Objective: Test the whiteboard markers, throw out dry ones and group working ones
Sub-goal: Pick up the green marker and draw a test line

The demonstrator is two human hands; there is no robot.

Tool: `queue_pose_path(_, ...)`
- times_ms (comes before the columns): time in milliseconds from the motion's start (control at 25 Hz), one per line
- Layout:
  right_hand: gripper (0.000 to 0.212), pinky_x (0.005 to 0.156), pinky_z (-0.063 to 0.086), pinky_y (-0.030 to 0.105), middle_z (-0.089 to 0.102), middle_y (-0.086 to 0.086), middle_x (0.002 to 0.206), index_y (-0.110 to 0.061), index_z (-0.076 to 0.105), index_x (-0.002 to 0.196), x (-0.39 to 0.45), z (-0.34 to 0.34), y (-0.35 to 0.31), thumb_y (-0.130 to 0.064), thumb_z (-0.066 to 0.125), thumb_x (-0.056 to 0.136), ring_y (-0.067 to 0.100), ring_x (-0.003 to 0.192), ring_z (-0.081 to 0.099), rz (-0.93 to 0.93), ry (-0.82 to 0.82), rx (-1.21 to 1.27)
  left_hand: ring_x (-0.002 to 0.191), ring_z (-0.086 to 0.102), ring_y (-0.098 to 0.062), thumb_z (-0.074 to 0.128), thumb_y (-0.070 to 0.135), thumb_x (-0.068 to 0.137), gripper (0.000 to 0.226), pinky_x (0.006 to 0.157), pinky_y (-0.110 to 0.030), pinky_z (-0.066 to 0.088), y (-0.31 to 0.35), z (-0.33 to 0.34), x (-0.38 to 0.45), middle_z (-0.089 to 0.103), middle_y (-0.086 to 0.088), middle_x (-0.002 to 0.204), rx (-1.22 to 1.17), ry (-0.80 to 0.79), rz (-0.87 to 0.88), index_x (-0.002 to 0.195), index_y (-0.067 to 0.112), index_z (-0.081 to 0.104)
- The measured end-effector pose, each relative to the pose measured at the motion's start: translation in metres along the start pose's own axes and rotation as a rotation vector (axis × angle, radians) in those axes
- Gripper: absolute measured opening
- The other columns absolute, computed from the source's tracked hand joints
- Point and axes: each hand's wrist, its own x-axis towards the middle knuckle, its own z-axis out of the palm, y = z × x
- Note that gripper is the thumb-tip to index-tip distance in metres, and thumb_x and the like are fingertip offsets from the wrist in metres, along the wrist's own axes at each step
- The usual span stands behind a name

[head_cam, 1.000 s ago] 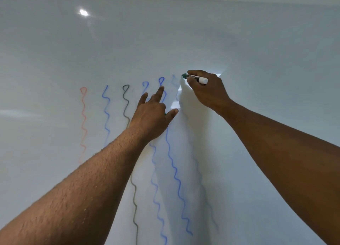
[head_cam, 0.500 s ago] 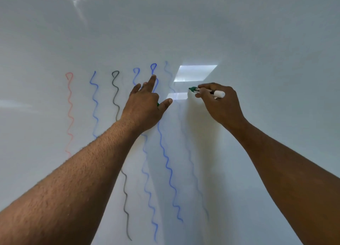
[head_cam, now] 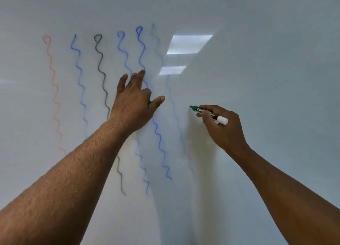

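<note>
My right hand (head_cam: 223,128) grips a green whiteboard marker (head_cam: 207,113) with a white rear end. Its uncapped tip touches the whiteboard (head_cam: 266,60) right of the wavy lines. No green line shows above the tip. My left hand (head_cam: 134,104) rests on the board with its fingers stretched up over the blue lines. A bit of a green cap (head_cam: 149,102) peeks out between its thumb and palm. The board bears wavy test lines: a faint red line (head_cam: 53,90), blue lines (head_cam: 79,75), a black line (head_cam: 102,73) and a very pale blue line (head_cam: 172,101).
The whiteboard fills the whole view. Two bright reflections of ceiling lights (head_cam: 187,44) lie on it above the marker. The board is bare to the right of my right hand.
My right hand has slid the marker down the board from the level of the line tops to mid-height, leaving no visible green mark. My left hand has stayed on the blue lines.
</note>
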Motion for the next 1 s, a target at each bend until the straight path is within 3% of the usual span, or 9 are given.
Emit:
queue_pose_path(240,0.035,0.072,0.051,0.043,0.074,-0.009,0.081,-0.030,0.072,0.101,-0.065,-0.010,0.028,-0.045,0.046,0.084,0.015,0.074,0.064,-0.028,-0.098,-0.192,0.145,0.024,-0.027,0.041,0.054,0.095,0.049,0.118,-0.041,0.000,0.013,0.020,-0.049,0.025,-0.018,0.156,-0.041,0.010,0.000,0.065,0.016,0.041)
queue_pose_path(400,0.040,0.073,0.050,0.042,0.073,-0.009,0.080,-0.028,0.072,0.102,-0.112,-0.016,0.045,-0.048,0.043,0.084,0.016,0.072,0.063,0.026,-0.169,-0.258,0.144,0.026,-0.027,0.041,0.054,0.095,0.048,0.118,-0.040,0.002,0.024,0.034,-0.083,0.024,-0.018,0.156,-0.104,-0.002,-0.010,0.065,0.016,0.040)
queue_pose_path(560,0.040,0.072,0.050,0.039,0.071,-0.010,0.077,-0.028,0.072,0.100,-0.157,-0.025,0.060,-0.050,0.043,0.083,0.013,0.070,0.062,0.137,-0.229,-0.312,0.144,0.025,-0.030,0.036,0.055,0.095,0.047,0.118,-0.040,0.007,0.042,0.048,-0.132,0.027,-0.018,0.155,-0.146,-0.047,-0.030,0.067,0.018,0.038)
queue_pose_path(680,0.020,0.070,0.053,0.030,0.073,-0.008,0.084,-0.027,0.071,0.098,-0.192,-0.027,0.059,-0.035,0.056,0.087,0.013,0.079,0.067,0.387,-0.155,-0.110,0.143,0.027,-0.031,0.043,0.050,0.096,0.046,0.116,-0.043,0.017,0.064,0.052,-0.185,0.039,-0.018,0.148,-0.253,-0.091,-0.078,0.066,0.015,0.039)
queue_pose_path(720,0.013,0.067,0.052,0.025,0.074,-0.006,0.086,-0.026,0.071,0.097,-0.205,-0.027,0.055,-0.027,0.060,0.089,0.012,0.080,0.068,0.477,-0.126,-0.020,0.136,0.037,-0.031,0.045,0.049,0.096,0.047,0.112,-0.042,0.026,0.072,0.054,-0.206,0.049,-0.017,0.139,-0.337,-0.108,-0.131,0.066,0.014,0.041)
queue_pose_path(800,0.010,0.063,0.050,0.024,0.075,-0.003,0.086,-0.024,0.069,0.095,-0.235,-0.027,0.047,-0.017,0.063,0.089,0.013,0.078,0.068,0.624,-0.126,0.114,0.101,0.056,-0.027,0.042,0.050,0.096,0.051,0.089,-0.040,0.043,0.091,0.055,-0.249,0.063,-0.012,0.101,-0.565,-0.165,-0.299,0.065,0.010,0.045)
queue_pose_path(880,0.010,0.067,0.050,0.030,0.075,-0.003,0.082,-0.022,0.068,0.094,-0.271,-0.026,0.038,-0.014,0.061,0.091,0.017,0.074,0.066,0.755,-0.182,0.199,0.070,0.056,-0.016,0.037,0.050,0.099,0.060,0.068,-0.034,0.043,0.110,0.054,-0.296,0.058,-0.007,0.071,-0.804,-0.309,-0.533,0.064,0.003,0.050)
queue_pose_path(1000,0.013,0.069,0.047,0.028,0.076,0.002,0.083,-0.020,0.068,0.096,-0.316,-0.026,0.034,-0.013,0.057,0.094,0.015,0.073,0.061,0.934,-0.220,0.314,0.056,0.049,-0.010,0.034,0.050,0.098,0.066,0.057,-0.019,0.038,0.132,0.051,-0.353,0.053,-0.009,0.063,-1.048,-0.601,-0.965,0.066,-0.006,0.047)
